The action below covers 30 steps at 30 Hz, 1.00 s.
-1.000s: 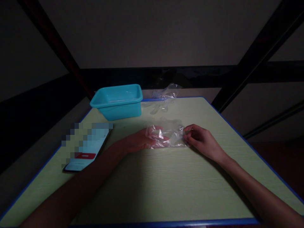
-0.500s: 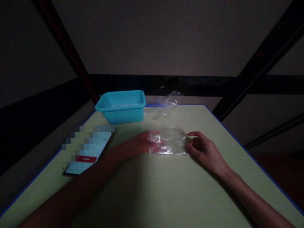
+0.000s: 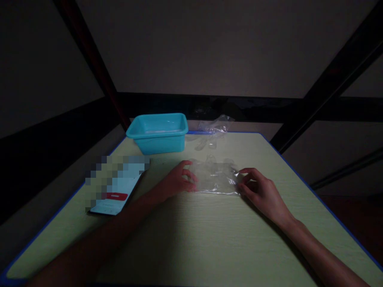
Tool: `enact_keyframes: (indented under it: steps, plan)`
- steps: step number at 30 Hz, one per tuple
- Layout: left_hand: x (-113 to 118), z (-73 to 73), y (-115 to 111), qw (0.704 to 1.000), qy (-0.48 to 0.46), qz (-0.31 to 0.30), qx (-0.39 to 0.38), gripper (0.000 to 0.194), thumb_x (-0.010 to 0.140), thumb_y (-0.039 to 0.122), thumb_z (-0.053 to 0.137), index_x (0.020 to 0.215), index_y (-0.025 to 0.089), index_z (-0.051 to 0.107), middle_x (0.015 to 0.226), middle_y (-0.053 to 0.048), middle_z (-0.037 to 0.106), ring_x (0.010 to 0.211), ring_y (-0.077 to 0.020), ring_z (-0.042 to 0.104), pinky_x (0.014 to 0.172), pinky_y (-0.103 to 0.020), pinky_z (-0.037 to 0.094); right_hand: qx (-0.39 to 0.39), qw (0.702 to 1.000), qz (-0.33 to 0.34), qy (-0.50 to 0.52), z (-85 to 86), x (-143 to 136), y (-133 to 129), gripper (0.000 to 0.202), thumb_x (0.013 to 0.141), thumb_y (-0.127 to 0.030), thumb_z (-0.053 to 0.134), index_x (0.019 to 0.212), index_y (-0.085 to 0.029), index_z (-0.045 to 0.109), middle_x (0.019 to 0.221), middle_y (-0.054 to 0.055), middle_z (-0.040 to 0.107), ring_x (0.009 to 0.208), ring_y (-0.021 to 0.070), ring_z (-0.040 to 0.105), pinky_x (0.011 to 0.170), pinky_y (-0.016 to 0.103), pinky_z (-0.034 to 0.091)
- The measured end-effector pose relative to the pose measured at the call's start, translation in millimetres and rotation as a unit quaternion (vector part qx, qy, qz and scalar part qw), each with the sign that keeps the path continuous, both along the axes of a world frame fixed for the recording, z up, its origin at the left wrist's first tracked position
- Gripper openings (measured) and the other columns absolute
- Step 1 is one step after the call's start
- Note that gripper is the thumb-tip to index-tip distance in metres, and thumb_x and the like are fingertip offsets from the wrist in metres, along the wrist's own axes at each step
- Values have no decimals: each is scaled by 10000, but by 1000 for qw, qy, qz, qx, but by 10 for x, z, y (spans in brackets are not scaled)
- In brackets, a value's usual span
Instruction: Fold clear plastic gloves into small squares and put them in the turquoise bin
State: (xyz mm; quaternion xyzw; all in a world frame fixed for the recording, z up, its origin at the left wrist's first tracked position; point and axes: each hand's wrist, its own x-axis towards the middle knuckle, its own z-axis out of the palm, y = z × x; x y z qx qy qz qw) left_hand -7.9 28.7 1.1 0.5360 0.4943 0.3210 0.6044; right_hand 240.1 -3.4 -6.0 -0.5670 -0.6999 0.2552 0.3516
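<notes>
A clear disposable plastic glove (image 3: 217, 179) lies spread flat on the table between my hands, with rounded finger shapes along its far edge. My left hand (image 3: 179, 179) is at its left edge, fingers curled and the thumb and a finger close together on the film. At the right edge, my right hand (image 3: 259, 187) pinches the film between thumb and fingers. Beyond it lies a second crumpled clear glove (image 3: 214, 129), near the table's far edge and apart from both hands.
A turquoise plastic basin (image 3: 160, 141) stands at the back left of the table (image 3: 209, 239). On the left lies a phone (image 3: 119, 191) with a lit screen, partly pixelated, close to my left forearm. Blue edging runs round the tabletop.
My left hand has drawn back leftward from within or under the film to its left edge. The glove lies flatter. My right hand has hardly moved. The view has shifted slightly.
</notes>
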Motion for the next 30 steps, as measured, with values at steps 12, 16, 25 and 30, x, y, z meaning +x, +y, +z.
enact_keyframes:
  steps: [12, 16, 25, 30]
  plan:
    - [40, 54, -80, 997, 46, -21, 62, 751, 523, 31, 647, 1197, 193, 358, 828, 38, 593, 524, -68, 561, 506, -189, 413, 63, 992, 22, -109, 14, -17, -37, 247, 785, -229, 443, 1008, -148, 510, 601, 0, 582, 502, 148, 544, 489, 265, 421]
    - [3, 60, -57, 998, 43, -11, 54, 767, 523, 57, 676, 1199, 195, 342, 867, 26, 582, 550, -75, 578, 527, -205, 439, 101, 984, 21, -147, 5, 2, -53, 244, 792, -208, 440, 1001, -125, 535, 639, 28, 585, 535, 161, 551, 513, 284, 447]
    - [47, 99, -95, 997, 61, -1, 49, 770, 540, -5, 658, 1221, 181, 350, 878, 29, 560, 525, -43, 557, 532, -189, 444, 192, 914, 251, -255, 45, -219, -201, 520, 899, -388, 426, 1320, -82, 417, 1335, 167, 485, 1234, 265, 435, 1013, 478, 355]
    - [41, 99, -86, 997, 56, -6, 46, 760, 548, -4, 649, 1224, 179, 353, 879, 26, 560, 532, -47, 557, 538, -192, 444, 114, 889, 322, -304, 10, -253, -204, 675, 907, -490, 354, 1411, -58, 234, 1465, 159, 248, 1354, 242, 218, 1089, 474, 237]
